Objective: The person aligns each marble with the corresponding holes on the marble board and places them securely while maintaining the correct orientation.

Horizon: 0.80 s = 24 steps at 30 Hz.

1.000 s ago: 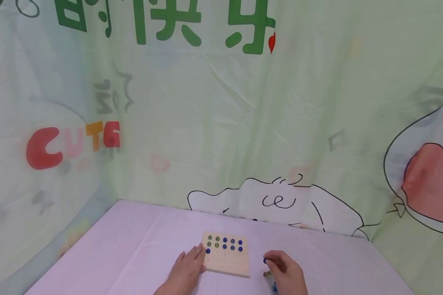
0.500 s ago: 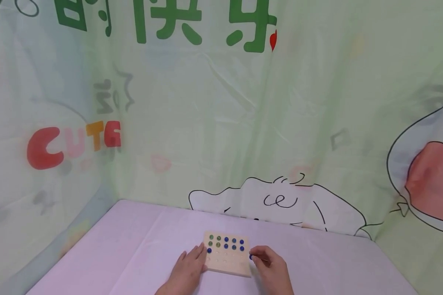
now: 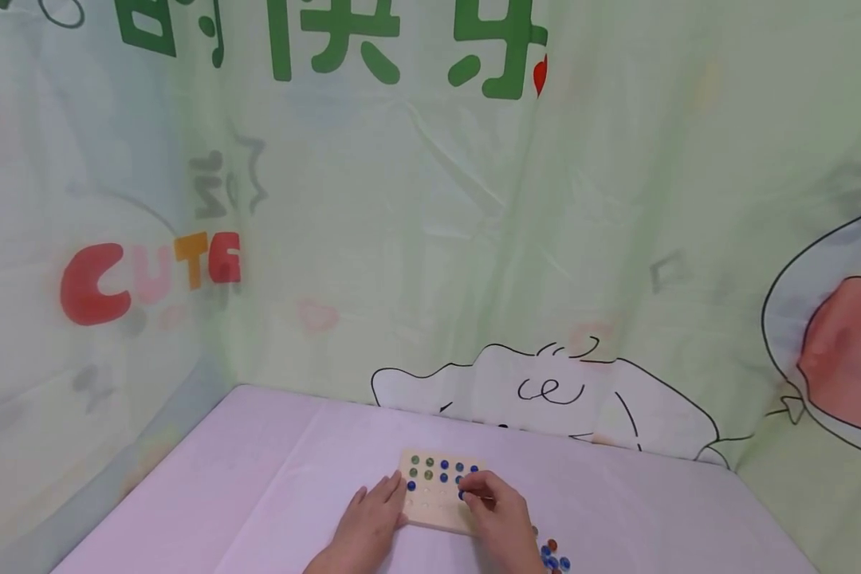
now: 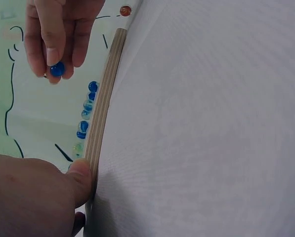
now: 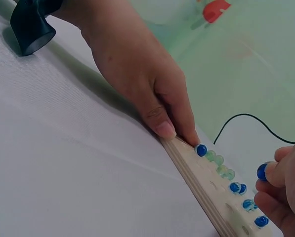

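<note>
My right hand [image 3: 498,514] pinches a blue marble [image 5: 262,172] between thumb and fingertips, above the right part of a pale wooden board [image 3: 438,518] with round hollows. In the left wrist view the held marble [image 4: 57,69] hangs clear of the board's edge [image 4: 105,98]. My left hand [image 3: 369,518] rests against the board's left side, its fingers nearly straight and its thumb on the near edge. Green marbles [image 3: 429,474] fill the left of the two far rows, with blue marbles [image 3: 444,465] to their right. One blue marble [image 3: 411,485] sits at the third row's left end.
Several loose marbles [image 3: 551,562], blue and reddish brown, lie on the pinkish tabletop [image 3: 638,518] right of my right hand. Printed fabric [image 3: 430,239] hangs behind and left of the table. A dark band [image 5: 31,29] is around the left wrist.
My right hand has carried the blue marble leftward from beside the loose marbles to over the board. The left hand stays at the board's left side.
</note>
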Available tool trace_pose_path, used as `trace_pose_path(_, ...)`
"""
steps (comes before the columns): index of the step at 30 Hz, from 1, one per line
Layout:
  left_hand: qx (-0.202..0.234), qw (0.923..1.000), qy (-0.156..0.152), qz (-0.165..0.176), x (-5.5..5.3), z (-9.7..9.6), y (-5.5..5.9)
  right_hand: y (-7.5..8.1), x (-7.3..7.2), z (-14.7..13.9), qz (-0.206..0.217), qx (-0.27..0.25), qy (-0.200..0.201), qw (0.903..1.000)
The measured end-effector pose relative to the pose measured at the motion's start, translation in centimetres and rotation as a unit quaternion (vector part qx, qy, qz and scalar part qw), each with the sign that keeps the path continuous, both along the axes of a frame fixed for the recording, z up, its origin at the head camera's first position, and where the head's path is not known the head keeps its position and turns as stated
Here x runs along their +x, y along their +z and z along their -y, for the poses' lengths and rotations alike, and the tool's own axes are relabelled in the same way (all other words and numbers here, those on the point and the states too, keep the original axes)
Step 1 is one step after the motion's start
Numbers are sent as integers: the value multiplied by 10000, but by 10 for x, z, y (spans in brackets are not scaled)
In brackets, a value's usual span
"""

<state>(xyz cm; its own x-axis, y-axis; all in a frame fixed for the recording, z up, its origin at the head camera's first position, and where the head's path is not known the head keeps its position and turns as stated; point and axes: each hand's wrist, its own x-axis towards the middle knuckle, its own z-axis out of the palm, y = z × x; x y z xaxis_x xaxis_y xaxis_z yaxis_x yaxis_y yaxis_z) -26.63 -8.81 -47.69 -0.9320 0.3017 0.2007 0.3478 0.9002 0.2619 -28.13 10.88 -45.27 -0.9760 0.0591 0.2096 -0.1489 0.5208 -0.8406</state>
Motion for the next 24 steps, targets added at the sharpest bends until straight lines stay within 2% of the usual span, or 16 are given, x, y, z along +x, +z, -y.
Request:
trace_pose_path(12,-31,9998,-1,182,-5,1,-2,-10,-12,17,-41,50,280,9996)
trace_pose_path(24,-99,9999,51,127,-5,0,0,-22,-22,28,-131,-126,161,9997)
